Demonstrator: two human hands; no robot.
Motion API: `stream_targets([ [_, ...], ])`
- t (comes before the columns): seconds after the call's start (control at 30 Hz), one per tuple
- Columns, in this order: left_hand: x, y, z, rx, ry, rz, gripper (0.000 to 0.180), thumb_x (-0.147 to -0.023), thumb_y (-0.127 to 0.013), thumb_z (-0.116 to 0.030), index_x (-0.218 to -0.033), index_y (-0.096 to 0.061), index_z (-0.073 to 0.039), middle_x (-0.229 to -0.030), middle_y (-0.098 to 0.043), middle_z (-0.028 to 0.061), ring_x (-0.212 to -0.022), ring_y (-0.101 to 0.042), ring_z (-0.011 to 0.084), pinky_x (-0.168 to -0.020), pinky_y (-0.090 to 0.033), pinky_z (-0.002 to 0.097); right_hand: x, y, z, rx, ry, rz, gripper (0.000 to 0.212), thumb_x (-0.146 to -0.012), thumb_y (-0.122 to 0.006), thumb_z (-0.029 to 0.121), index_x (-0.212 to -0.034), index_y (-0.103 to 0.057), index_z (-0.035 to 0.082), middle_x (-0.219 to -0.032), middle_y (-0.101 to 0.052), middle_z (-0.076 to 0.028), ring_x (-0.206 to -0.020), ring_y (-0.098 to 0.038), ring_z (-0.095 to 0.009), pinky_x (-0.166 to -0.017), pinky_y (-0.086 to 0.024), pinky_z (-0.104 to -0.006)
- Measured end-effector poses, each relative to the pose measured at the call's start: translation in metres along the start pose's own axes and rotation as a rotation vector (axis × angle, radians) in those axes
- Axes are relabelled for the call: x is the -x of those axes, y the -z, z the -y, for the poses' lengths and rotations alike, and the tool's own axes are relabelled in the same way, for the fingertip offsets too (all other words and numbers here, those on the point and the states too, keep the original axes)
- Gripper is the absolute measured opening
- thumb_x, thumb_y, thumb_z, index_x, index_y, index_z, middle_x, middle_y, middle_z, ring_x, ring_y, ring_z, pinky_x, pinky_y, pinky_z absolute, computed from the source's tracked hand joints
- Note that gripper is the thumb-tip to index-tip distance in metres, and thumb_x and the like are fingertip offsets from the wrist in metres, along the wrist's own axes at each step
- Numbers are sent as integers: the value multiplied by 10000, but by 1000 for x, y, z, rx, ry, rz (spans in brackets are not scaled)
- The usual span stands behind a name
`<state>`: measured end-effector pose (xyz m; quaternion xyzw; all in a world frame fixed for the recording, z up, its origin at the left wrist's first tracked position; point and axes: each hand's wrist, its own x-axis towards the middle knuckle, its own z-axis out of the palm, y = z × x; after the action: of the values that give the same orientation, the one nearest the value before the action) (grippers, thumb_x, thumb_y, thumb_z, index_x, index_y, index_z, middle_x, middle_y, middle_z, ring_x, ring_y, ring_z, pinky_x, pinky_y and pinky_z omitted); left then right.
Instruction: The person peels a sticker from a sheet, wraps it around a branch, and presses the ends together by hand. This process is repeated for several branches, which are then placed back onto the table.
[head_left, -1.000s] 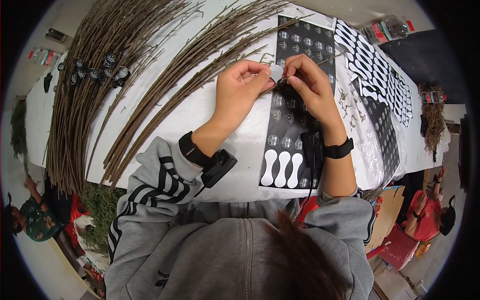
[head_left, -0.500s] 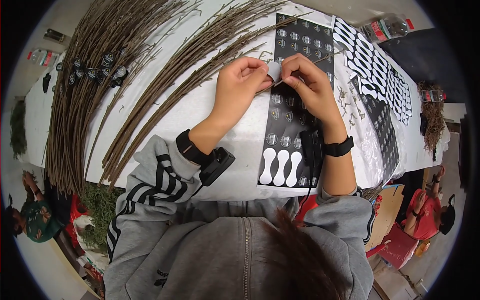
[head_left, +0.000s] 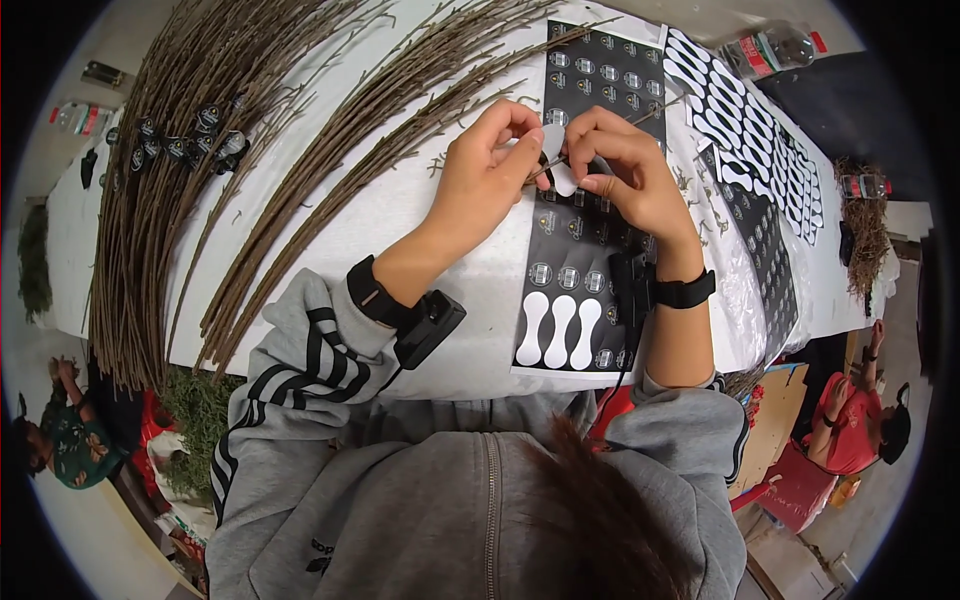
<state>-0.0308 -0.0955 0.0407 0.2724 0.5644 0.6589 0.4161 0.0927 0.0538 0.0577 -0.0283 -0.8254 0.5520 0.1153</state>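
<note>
Label [head_left: 565, 181], two-lobed, pale-backed: between both hands; likely light, limp, tacky; best taken by its rims. Twig [head_left: 672, 104]: crossing the grip; probably stiff, brittle. Left hand [head_left: 492, 165]: narrow pinch on label. Right hand [head_left: 635, 180]: thumb at lower lobe; closure cannot be told.

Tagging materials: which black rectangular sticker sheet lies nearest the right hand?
The black rectangular sticker sheet beneath the right hand, with three white dumbbell shapes at its near end; the other sheets lie farther right.

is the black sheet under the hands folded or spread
Spread: the sheet lies flat on the table, its patterned face showing at both far and near ends.
</note>
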Motion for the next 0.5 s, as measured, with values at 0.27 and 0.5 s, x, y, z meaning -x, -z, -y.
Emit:
stream_targets([
  [0.27, 0, 2, 2, 14, 45, 30, 126, -950, -502, -173, -1022, -501, -69, -837, -537, -11, -689, -600, 66, -485, -344, 172, -1, -1, 4, 116, 19, -9, 107, -568, -573, -5, -667, -532, -6, -871, -513, -79, -833, -509, -209, -784, -416, -290],
  [0.5, -2, 3, 4, 51, 78, 40, 136, -957, -492, -173, -1025, -502, -56, -813, -534, -3, -690, -600, 71, -468, -338, 155, -2, -3, 8, 147, 35, -13, 114, -529, -548, 0, -641, -529, -6, -847, -510, -74, -816, -504, -208, -763, -417, -284],
])
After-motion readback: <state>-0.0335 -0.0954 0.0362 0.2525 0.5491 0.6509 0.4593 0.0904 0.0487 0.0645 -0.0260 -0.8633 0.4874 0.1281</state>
